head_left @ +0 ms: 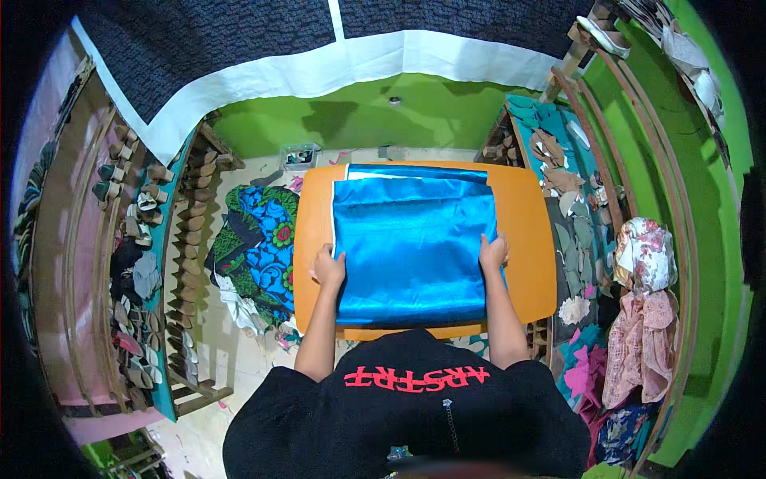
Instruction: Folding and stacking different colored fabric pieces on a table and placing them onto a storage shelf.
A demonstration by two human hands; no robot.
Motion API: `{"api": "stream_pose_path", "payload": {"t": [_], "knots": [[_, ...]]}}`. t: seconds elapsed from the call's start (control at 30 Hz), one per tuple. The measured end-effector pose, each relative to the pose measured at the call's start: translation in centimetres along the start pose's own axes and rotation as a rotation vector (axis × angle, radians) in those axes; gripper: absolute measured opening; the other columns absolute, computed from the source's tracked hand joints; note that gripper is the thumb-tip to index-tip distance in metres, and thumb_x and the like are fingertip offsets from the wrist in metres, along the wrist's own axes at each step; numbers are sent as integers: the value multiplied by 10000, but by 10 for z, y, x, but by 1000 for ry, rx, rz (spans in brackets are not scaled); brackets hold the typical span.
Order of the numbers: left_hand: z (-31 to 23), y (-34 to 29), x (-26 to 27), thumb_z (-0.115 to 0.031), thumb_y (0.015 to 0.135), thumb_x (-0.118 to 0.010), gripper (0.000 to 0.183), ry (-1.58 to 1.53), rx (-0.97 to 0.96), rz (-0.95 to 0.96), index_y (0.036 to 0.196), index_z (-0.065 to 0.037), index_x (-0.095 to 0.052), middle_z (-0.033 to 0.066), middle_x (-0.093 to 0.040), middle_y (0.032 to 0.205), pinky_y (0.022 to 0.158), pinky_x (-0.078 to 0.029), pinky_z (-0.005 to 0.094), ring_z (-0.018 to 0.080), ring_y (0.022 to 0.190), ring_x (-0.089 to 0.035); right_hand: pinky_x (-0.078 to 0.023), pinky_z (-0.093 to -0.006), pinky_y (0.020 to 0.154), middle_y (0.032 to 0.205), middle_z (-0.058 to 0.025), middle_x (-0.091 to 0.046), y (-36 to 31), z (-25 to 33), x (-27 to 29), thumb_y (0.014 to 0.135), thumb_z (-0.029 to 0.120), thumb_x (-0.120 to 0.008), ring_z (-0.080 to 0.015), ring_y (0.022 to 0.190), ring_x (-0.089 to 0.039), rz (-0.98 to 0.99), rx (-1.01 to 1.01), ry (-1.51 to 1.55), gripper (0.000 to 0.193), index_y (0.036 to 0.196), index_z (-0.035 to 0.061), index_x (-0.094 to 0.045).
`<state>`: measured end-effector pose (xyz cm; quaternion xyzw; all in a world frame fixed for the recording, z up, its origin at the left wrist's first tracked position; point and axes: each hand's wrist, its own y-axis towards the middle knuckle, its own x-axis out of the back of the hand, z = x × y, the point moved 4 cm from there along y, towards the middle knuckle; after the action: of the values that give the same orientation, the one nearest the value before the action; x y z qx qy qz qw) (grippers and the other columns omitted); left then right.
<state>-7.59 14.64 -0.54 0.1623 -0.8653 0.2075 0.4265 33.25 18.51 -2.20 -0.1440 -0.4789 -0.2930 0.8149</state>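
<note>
A shiny blue fabric (415,247) lies folded in a large rectangle on the orange table (527,239). Its pale backing shows along the left side and at the far fold. My left hand (328,265) grips the left edge of the fabric, thumb on top and fingers curled at the side. At the right edge my right hand (494,252) holds the fabric in the same way, a little farther from me. The fingers under the edges are partly hidden. The near edge of the fabric hangs close to the table's front side, by my body.
Left of the table, a heap of patterned blue, green and black cloth (259,247) lies on the floor. A clear plastic box (300,157) stands beyond it. Wooden racks with shoe forms (187,239) line the left; a bench with fabric scraps (570,231) runs along the right.
</note>
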Motion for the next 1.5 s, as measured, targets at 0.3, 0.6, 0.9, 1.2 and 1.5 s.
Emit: {"api": "stream_pose_path", "payload": {"t": [0.3, 0.6, 0.9, 1.2, 1.5], "knots": [[-6, 0, -4, -223, 785, -556, 206, -144, -129, -324, 930, -80, -528, 115, -607, 890, 771, -312, 431, 286, 841, -564, -348, -460, 786, 955, -168, -542, -4, 25, 20, 784, 290, -548, -364, 910, -492, -153, 194, 197, 346, 993, 22, -483], [-43, 6, -8, -188, 690, -641, 622, 126, -24, -150, 1223, -97, -335, 130, -396, 1212, 858, -296, 503, 319, 1084, -407, -395, -498, 791, 1051, -186, -525, 25, 15, 0, 748, 249, -584, -357, 961, -510, 328, -40, -94, 522, 1177, 55, -361], [-47, -30, -51, -561, 738, -452, 629, 375, -415, -26, 1290, -295, -310, 136, -136, 1387, 930, -60, 620, 349, 1270, -106, -190, -518, 952, 1231, -180, -351, -47, 47, 40, 735, 318, -593, -330, 1157, -300, 83, 449, -163, 595, 1207, 41, -361], [-52, -27, -60, -558, 733, -466, 630, 367, -450, -105, 1287, -300, -312, 126, -121, 1392, 927, -54, 629, 345, 1273, -88, -96, -588, 959, 1381, -90, -179, -102, 31, 12, 756, 394, -522, -314, 1267, -143, 423, 728, -193, 645, 1303, 148, -283], [-91, -65, -67, -442, 760, -489, 545, 324, -458, 201, 1250, -228, -384, 161, -248, 1343, 945, -71, 615, 356, 1259, -142, -108, -583, 963, 1370, -88, -199, -108, 39, 11, 755, 313, -540, -308, 1265, -154, 431, 595, -246, 600, 1277, 118, -319]]}}
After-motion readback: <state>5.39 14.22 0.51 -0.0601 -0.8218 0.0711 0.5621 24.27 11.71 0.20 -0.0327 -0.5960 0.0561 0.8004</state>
